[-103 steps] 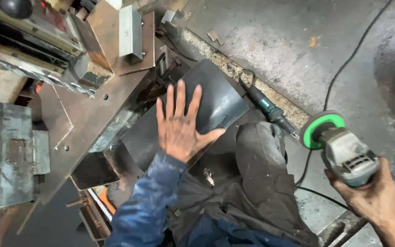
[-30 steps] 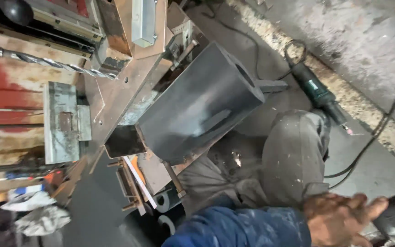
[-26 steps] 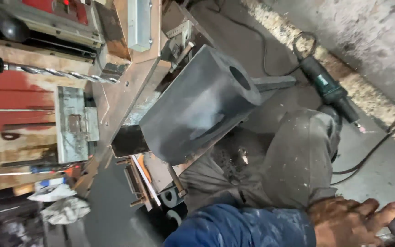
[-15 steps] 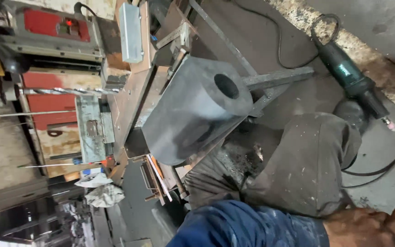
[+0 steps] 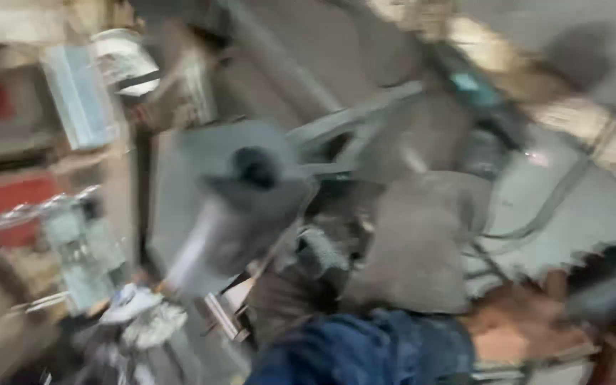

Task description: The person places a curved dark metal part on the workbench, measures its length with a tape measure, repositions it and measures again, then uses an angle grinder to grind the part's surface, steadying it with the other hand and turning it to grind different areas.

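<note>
At lower right, one hand (image 5: 518, 331) in a blue sleeve (image 5: 365, 349) is seen reaching toward a dark blurred object (image 5: 607, 303) at the frame edge; the object is probably a tool body, but motion blur prevents confirmation. Whether the fingers are closed on it or only touching cannot be told. Which hand this is cannot be settled either; the sleeve crosses from lower centre, so left is judged likely. No second hand is clearly visible.

Centre frame is filled by a grey steel block (image 5: 222, 207) with a round hole (image 5: 254, 165) in its upper face, lying tilted over a metal frame (image 5: 365, 117), apparently propped there for access. A knee in grey trousers (image 5: 415, 242) is set just beside it, likely for bracing. A green-bodied power tool (image 5: 475, 85) lies parked on the floor at upper right, well apart from the hand, with its cable (image 5: 557, 199) trailing past the knee.
</note>
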